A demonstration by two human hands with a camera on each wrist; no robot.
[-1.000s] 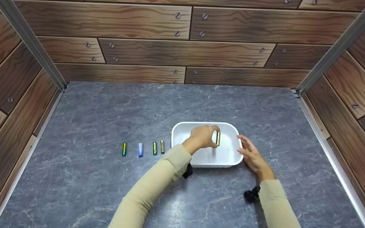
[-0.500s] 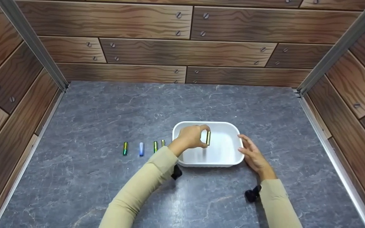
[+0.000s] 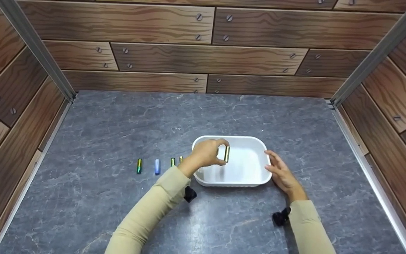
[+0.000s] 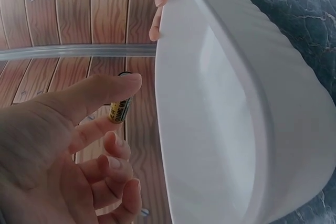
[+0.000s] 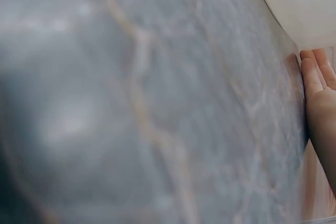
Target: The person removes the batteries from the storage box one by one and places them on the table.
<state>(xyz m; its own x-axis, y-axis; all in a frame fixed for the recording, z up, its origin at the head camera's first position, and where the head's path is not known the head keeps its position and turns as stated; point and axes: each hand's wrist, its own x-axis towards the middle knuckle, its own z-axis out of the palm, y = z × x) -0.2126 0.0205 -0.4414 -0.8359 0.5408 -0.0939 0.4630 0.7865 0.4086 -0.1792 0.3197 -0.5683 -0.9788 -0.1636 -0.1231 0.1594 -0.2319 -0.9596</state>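
Thumb and index finger of my left hand [image 3: 205,153] pinch a small gold-and-black battery [image 3: 227,154] by its two ends, above the left half of a white plastic tub [image 3: 245,167]. In the left wrist view the battery [image 4: 120,109] shows yellow with dark lettering, and the other fingers of the left hand [image 4: 68,140] curl loosely below it. My right hand [image 3: 283,176] touches the tub's right side, fingertips at the rim. The right wrist view has that hand [image 5: 323,95] with fairly straight fingers against the tub's wall [image 5: 307,9].
Left of the tub stand or lie, in a row, a green-and-gold battery [image 3: 139,165], a pale blue one [image 3: 157,166] and two more, green [image 3: 172,162] and gold [image 3: 181,159], partly behind the left forearm. Wood-patterned walls [image 3: 160,56] border the grey marbled tabletop [image 3: 118,123].
My left hand has moved left over the tub with the battery pinched in it, and its forearm now covers part of the nearest batteries. The right hand has stayed at the tub.
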